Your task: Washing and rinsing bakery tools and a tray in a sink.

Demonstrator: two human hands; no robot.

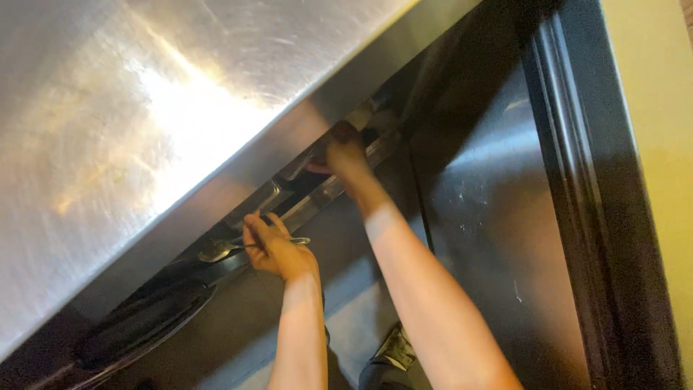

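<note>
Both hands reach under the front edge of a steel counter [144, 108], into the dim shelf space below it. Left hand [273, 249] is closed around the handle of a metal spoon [216, 250], whose bowl points left and lies just under the counter's lip, near a dark round pan [144, 321] on the shelf. Right hand [343, 153] is farther in and higher, at the edge of a steel tray [317, 193] that sits on the shelf; its fingers are lost in shadow, so I cannot tell whether it grips the tray or only touches it. Right forearm crosses the middle of the view, well apart from the left arm. A steel cabinet door [498, 217] with a dark frame stands to the right, and beyond it a yellow wall [660, 144]. A dark shoe [393, 350] shows on the floor between the arms
</note>
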